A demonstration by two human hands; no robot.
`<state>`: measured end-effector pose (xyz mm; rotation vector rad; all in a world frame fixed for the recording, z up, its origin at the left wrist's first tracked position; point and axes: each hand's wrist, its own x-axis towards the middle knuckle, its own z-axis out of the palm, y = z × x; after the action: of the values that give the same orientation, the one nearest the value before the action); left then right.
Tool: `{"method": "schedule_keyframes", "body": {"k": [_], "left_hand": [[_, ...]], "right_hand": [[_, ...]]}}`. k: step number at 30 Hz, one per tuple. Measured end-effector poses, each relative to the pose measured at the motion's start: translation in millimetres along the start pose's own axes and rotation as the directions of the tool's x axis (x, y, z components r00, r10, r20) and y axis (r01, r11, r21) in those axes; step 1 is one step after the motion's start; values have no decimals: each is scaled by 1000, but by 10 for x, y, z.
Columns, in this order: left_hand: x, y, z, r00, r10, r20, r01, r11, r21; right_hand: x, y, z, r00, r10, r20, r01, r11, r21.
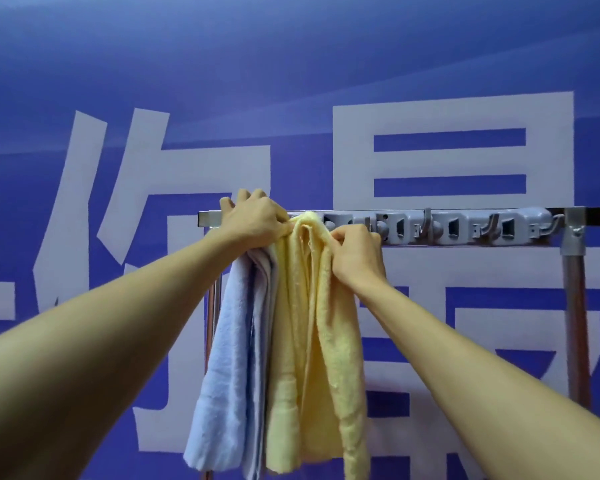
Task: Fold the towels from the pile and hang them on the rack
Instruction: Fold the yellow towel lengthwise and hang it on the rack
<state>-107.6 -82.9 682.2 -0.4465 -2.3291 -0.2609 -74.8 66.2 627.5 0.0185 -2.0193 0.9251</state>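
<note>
Both forearms reach up to the rack [574, 306], whose grey hook strip [465, 228] runs along the rail. On the left hand [257, 220] the fingers [243, 197] curl over the top of the rail, with the thumb pressed against the top fold of the yellow towel [312, 341]. The right hand [355, 251] pinches that towel's right-hand fold just under the rail, fingers bunched together on the cloth. The yellow towel hangs from the rail in loose pleats, touching the blue towel [222, 341] on its left. It looks soft, light and limp, so it will likely sag and bunch; best held at the top edge by both corners and spread sideways
</note>
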Motion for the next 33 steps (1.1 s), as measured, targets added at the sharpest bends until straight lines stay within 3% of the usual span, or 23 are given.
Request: {"method": "schedule_keyframes", "body": {"k": [9,15,20,23,26,29,33], "left_hand": [[-229,-32,-158,999,4,36,-2,998,-62],[-656,33,-322,985,-1,-175,-84,875,-477],[-1289,385,-366,979,56,-196,-176,715,-676],[-1709,631,-223,1000,-6,-24,-19,460,-888],[-2092,850,100,970,25,242,226,276,-934],[-2486,1040,549,886,99,452,405,308,-861],[-2973,1262,1207,776,160,611,514,400,-758]], "right_hand": [[-140,34,37,998,-29,61,28,1000,10],[-306,59,-249,986,52,159,-62,996,61],[-598,165,-680,958,47,283,-53,999,12],[-842,256,-999,921,47,386,-43,999,-18],[-1152,451,-1265,869,86,488,-54,995,-78],[-1493,832,-1411,803,154,576,-88,986,-141],[-1973,1575,-1349,718,294,631,-230,956,-184]]}}
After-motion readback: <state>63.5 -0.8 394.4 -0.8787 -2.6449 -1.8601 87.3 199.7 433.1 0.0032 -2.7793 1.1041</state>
